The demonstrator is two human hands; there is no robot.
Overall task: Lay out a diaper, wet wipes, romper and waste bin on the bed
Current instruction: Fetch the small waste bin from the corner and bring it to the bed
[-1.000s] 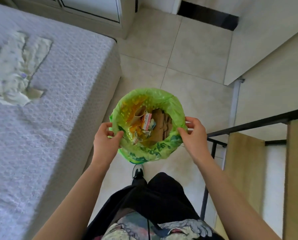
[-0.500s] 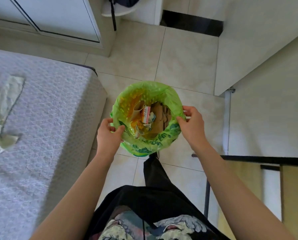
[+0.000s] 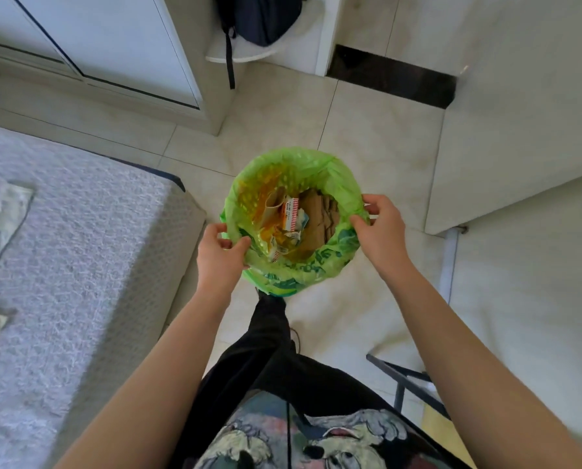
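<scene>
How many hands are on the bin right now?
2: left hand grips the waste bin at its left rim, right hand at its right rim.

dark backpack on white stool — wardrobe beside

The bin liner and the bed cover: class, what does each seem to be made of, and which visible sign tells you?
Bin liner: thin green plastic film, probably; it crinkles, gleams and lets light through. Bed cover: soft grey-white textile, seemingly quilted or knitted; matt, with a fine repeating bumpy pattern, though the exact fibre cannot be told.
</scene>
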